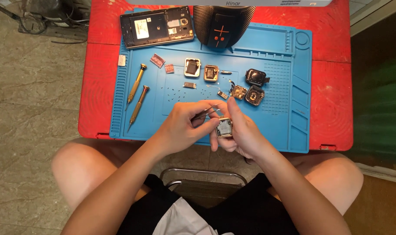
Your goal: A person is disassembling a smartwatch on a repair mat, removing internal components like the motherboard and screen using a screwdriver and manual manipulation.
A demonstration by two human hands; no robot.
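— What do you see from the head view?
— My right hand (243, 132) pinches a small square gold-rimmed watch case (224, 127), open face up, just over the near edge of the blue mat (293, 87). My left hand (185, 126) has its fingers pressed on thin tweezers (204, 114) aimed at the case.
— Room to move?
— Parts lie well beyond; two screwdrivers (137, 93) sit left; the mat's near strip is bare.
— Surroundings?
— Red bench (332, 87), tiled floor

Blue mat (289, 113) on red table (332, 87); gold-handled screwdrivers (137, 93); black speaker (222, 24) with orange marks.
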